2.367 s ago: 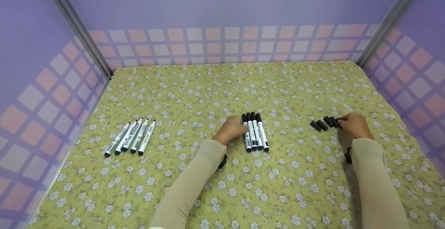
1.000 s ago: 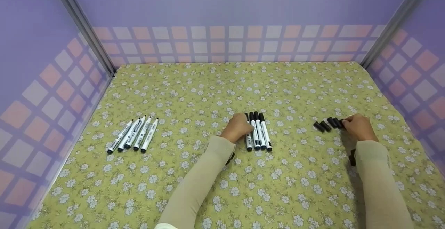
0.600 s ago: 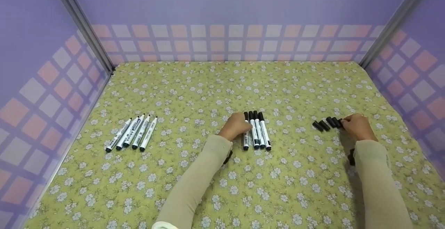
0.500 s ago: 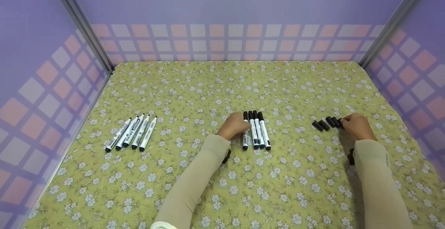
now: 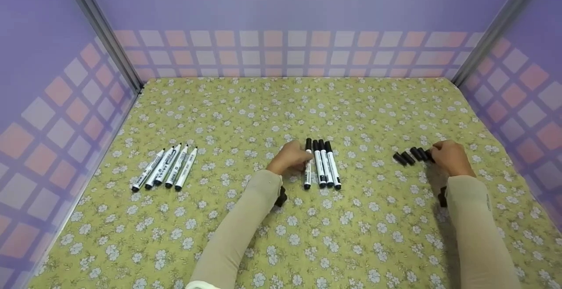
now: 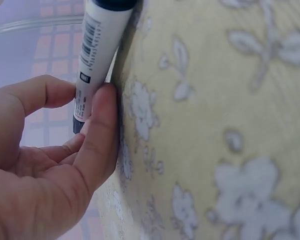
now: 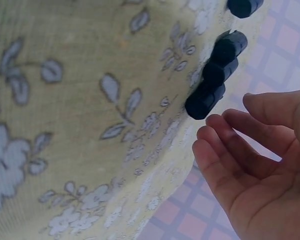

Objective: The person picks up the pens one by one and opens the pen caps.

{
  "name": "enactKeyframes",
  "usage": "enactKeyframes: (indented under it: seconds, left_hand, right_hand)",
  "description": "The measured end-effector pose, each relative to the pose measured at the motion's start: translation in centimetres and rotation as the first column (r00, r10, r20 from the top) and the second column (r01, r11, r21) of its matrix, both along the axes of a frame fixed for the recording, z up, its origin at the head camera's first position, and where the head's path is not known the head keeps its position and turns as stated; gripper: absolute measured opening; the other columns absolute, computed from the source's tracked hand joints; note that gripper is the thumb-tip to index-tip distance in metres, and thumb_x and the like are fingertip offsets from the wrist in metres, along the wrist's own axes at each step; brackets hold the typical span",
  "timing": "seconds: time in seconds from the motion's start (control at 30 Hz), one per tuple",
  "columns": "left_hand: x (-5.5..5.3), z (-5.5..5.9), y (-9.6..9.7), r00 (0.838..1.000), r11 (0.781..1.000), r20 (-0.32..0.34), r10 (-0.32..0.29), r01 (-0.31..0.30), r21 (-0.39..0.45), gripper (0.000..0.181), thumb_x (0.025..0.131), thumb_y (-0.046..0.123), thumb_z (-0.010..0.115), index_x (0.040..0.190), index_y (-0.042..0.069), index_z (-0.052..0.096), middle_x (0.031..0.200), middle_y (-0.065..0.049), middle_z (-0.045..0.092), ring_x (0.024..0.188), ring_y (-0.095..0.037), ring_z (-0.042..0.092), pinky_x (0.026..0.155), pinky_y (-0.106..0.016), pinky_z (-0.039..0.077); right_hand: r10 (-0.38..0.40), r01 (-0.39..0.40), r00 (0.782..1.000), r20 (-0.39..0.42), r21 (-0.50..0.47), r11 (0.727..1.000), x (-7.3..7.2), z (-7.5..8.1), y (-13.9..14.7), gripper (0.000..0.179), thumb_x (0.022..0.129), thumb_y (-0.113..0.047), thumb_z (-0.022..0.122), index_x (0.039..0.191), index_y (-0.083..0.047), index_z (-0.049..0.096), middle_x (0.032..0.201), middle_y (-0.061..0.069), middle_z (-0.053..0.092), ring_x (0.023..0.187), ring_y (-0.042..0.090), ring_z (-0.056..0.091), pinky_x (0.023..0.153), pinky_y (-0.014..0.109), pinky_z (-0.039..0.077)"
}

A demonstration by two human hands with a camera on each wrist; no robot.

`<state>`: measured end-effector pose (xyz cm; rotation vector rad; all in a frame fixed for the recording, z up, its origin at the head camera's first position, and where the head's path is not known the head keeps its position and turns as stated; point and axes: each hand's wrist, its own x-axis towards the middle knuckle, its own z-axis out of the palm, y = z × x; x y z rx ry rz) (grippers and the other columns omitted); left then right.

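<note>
My left hand (image 5: 291, 157) pinches a white marker (image 5: 308, 166) with a black cap; thumb and finger press it from either side in the left wrist view, where the marker (image 6: 101, 47) runs up past the fingertips. Three more capped markers (image 5: 326, 166) lie side by side just right of it. My right hand (image 5: 451, 157) is at the right end of a row of black marker caps (image 5: 415, 153). Its fingers, loosely bent in the right wrist view, have their tips right by the nearest cap (image 7: 202, 104) and grip nothing.
Several uncapped white markers (image 5: 166, 168) lie fanned out at the left, black tips pointing away from me. A flowered yellow cloth (image 5: 263, 100) covers the table. Purple panels (image 5: 263, 8) with pink and white squares wall it in at the back and both sides.
My left hand draws the leftmost capped marker left, so a gap opens between it and the three others. My right hand stays by the caps.
</note>
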<state>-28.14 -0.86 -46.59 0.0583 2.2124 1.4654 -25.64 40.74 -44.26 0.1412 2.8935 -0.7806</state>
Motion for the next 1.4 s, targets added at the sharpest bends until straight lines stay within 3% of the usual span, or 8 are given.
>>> enactKeyframes:
  seconds: [0.23, 0.37, 0.47, 0.6, 0.77, 0.9, 1.1, 1.4]
  left_hand:
    - [0.0, 0.0, -0.7, 0.995, 0.989, 0.096, 0.027, -0.041, 0.143, 0.035, 0.089, 0.008, 0.055, 0.066, 0.016, 0.029, 0.060, 0.002, 0.031, 0.052, -0.015, 0.034, 0.054, -0.033, 0.037]
    - [-0.1, 0.1, -1.0, 0.995, 0.978, 0.101, 0.018, -0.039, 0.204, 0.039, 0.087, 0.001, 0.049, 0.061, 0.017, 0.025, 0.056, 0.004, 0.020, 0.050, -0.014, 0.021, 0.054, -0.035, 0.027]
    - [-0.2, 0.4, -1.2, 1.000, 0.989, 0.023, -0.010, 0.006, 0.145, 0.035, 0.089, 0.004, 0.047, 0.062, 0.016, 0.027, 0.058, 0.003, 0.020, 0.051, -0.013, 0.018, 0.055, -0.034, 0.025]
    - [-0.3, 1.0, -1.2, 0.998, 0.998, -0.056, -0.034, 0.037, 0.041, 0.012, 0.097, 0.019, 0.045, 0.090, 0.012, 0.052, 0.076, 0.000, 0.043, 0.061, -0.014, 0.032, 0.064, -0.033, 0.033]
    - [-0.2, 1.7, -1.2, 0.998, 0.999, -0.067, -0.016, 0.019, 0.043, 0.036, 0.100, 0.029, 0.043, 0.130, 0.011, 0.051, 0.124, -0.008, 0.054, 0.096, -0.022, 0.054, 0.084, -0.040, 0.046]
    - [-0.3, 2.0, -1.6, 0.993, 0.995, -0.112, -0.043, 0.053, 0.085, 0.035, 0.102, 0.026, 0.038, 0.128, 0.006, 0.052, 0.113, -0.019, 0.057, 0.072, -0.021, 0.054, 0.071, -0.040, 0.045]
    - [-0.4, 2.2, -2.0, 0.972, 0.992, -0.209, -0.110, 0.122, 0.044, 0.036, 0.104, 0.025, 0.040, 0.118, -0.002, 0.057, 0.100, -0.023, 0.058, 0.050, -0.010, 0.036, 0.058, -0.038, 0.037]
    - [0.3, 3.2, -2.2, 0.894, 0.969, -0.377, -0.240, 0.196, -0.152, 0.031, 0.100, 0.030, 0.051, 0.097, 0.006, 0.070, 0.083, -0.009, 0.057, 0.059, -0.013, 0.039, 0.060, -0.029, 0.038]
  right_hand:
    - [-0.003, 0.003, 1.000, 0.006, -0.039, 0.999, -0.1, 0.4, -0.8, 0.048, 0.103, -0.020, 0.038, 0.137, 0.013, 0.042, 0.123, 0.037, 0.054, 0.059, 0.020, 0.054, 0.066, 0.036, 0.046]
    - [0.003, -0.003, 1.000, 0.004, -0.055, 0.998, -0.2, 0.7, -1.5, 0.051, 0.104, -0.024, 0.037, 0.139, 0.012, 0.041, 0.133, 0.037, 0.047, 0.094, 0.042, 0.061, 0.083, 0.051, 0.049]
    - [0.009, -0.009, 1.000, 0.000, -0.065, 0.998, -0.4, 1.1, -2.0, 0.053, 0.104, -0.028, 0.036, 0.140, 0.011, 0.040, 0.136, 0.037, 0.044, 0.115, 0.049, 0.052, 0.091, 0.057, 0.046]
    - [0.024, -0.025, 0.999, -0.021, -0.058, 0.998, -0.6, 1.4, -2.8, 0.055, 0.104, -0.031, 0.034, 0.141, 0.011, 0.040, 0.136, 0.036, 0.045, 0.114, 0.048, 0.053, 0.088, 0.056, 0.047]
    - [0.083, -0.087, 0.994, -0.071, -0.051, 0.995, -0.9, 1.8, -4.1, 0.057, 0.105, -0.033, 0.035, 0.141, 0.009, 0.040, 0.136, 0.035, 0.046, 0.116, 0.047, 0.053, 0.092, 0.058, 0.045]
    - [0.166, -0.170, 0.980, -0.111, -0.034, 0.985, -1.1, 2.2, -5.1, 0.055, 0.104, -0.032, 0.038, 0.141, 0.008, 0.040, 0.139, 0.034, 0.043, 0.123, 0.049, 0.046, 0.098, 0.061, 0.039]
    - [0.304, -0.297, 0.937, -0.175, 0.065, 0.953, -1.5, 2.6, -7.3, 0.047, 0.103, -0.024, 0.044, 0.138, 0.007, 0.046, 0.137, 0.032, 0.044, 0.122, 0.049, 0.046, 0.098, 0.060, 0.040]
    - [0.478, -0.431, 0.800, -0.363, 0.207, 0.878, -1.1, 3.4, -11.4, 0.036, 0.098, -0.013, 0.056, 0.129, 0.005, 0.057, 0.124, 0.026, 0.057, 0.110, 0.042, 0.058, 0.090, 0.053, 0.049]
